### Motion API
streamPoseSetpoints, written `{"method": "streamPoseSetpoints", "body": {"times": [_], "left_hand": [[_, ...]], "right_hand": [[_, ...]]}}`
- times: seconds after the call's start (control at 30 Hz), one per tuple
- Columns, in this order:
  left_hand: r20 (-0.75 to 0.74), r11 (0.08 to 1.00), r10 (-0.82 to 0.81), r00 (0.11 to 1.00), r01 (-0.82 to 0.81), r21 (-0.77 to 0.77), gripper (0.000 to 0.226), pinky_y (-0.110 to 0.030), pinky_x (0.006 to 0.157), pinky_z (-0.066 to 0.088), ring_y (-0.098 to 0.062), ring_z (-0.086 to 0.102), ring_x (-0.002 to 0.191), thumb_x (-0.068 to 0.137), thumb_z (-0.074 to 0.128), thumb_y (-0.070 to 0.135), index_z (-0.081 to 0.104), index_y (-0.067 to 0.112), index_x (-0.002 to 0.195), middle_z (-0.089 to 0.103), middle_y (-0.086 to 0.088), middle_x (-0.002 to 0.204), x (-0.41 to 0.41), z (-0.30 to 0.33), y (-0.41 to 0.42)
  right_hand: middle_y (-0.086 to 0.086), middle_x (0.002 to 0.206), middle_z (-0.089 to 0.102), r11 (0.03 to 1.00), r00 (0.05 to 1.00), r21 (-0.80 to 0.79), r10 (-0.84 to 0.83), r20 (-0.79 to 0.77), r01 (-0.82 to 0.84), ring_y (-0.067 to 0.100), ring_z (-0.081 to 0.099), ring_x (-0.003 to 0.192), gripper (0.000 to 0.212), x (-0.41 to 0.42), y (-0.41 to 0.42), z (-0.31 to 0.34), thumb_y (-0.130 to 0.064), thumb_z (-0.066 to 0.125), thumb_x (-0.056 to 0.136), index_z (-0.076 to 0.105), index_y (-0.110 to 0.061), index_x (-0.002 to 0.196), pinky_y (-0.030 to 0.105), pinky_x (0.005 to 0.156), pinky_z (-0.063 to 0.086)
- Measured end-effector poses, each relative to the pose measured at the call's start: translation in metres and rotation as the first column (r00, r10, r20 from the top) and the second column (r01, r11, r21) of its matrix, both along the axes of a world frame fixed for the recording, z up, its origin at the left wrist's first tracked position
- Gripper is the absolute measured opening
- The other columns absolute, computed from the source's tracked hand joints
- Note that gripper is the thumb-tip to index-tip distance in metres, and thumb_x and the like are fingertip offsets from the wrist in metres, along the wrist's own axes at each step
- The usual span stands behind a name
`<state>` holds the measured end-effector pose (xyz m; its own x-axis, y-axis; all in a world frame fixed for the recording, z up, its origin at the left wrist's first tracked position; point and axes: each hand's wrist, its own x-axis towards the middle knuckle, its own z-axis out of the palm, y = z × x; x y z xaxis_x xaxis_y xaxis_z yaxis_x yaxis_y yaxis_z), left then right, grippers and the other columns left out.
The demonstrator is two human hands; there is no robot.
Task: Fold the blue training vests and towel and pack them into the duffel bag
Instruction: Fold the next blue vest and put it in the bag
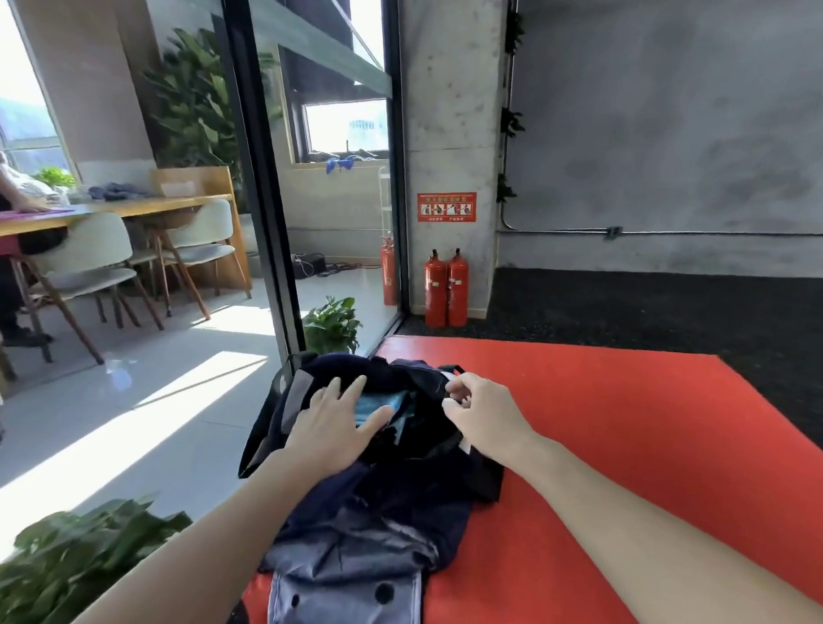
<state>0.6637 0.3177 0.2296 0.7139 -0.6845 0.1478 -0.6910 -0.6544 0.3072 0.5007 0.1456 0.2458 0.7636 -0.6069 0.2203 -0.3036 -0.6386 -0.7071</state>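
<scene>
Packing looks nearly done — blue cloth [373, 406] sits inside the bag [395, 456]. Left hand [333, 425] presses it, fingers spread; right hand [483, 417] pinches the bag's rim — closing remains.

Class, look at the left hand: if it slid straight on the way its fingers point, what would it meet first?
The left hand points up and right, so it would probably meet the light blue fabric in the duffel bag opening first, though depth is unclear.

Left grip [333, 428] lies flat with fingers spread; right grip [478, 419] pinches, fingers curled.
</scene>
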Motion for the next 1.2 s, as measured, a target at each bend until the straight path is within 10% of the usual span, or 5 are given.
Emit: {"method": "streamPoseSetpoints", "body": {"times": [0.63, 0.93, 1.2], "left_hand": [[0.037, 0.856, -0.513, 0.858, 0.514, -0.049, 0.059, -0.039, 0.101, 0.043, -0.02, 0.048, 0.133, 0.098, 0.042, 0.062, 0.037, 0.032, 0.149, 0.049, 0.004, 0.147, -0.33, -0.022, -0.129], [-0.129, 0.657, -0.743, 0.657, 0.753, 0.047, 0.047, -0.041, 0.095, 0.048, -0.023, 0.056, 0.122, 0.098, 0.047, 0.05, 0.045, 0.035, 0.142, 0.06, 0.003, 0.133, -0.502, -0.102, -0.193], [-0.272, 0.447, -0.812, 0.516, 0.851, 0.277, 0.037, -0.042, 0.086, 0.05, -0.034, 0.062, 0.109, 0.096, 0.047, 0.044, 0.053, 0.026, 0.128, 0.067, -0.007, 0.116, -0.602, -0.178, -0.224]], "right_hand": [[-0.008, 0.093, 0.067, 0.952, 0.944, -0.026, -0.307, -0.117, 0.306, 0.012, 0.064, 0.086, 0.016, -0.325, -0.055, -0.043, -0.027, 0.062, 0.094, 0.07, -0.022, 0.107, 0.024, 0.075, 0.046], [-0.006, 0.076, 0.067, 0.799, 0.779, 0.068, -0.556, -0.29, 0.597, 0.021, 0.071, 0.082, 0.016, -0.51, -0.088, -0.144, -0.019, 0.063, 0.088, 0.063, -0.03, 0.076, 0.028, 0.076, 0.05], [0.017, 0.082, 0.072, 0.635, 0.651, 0.22, -0.596, -0.47, 0.741, 0.031, 0.068, 0.081, 0.022, -0.623, -0.094, -0.243, -0.019, 0.057, 0.088, 0.07, -0.001, 0.088, 0.039, 0.07, 0.053]]}}
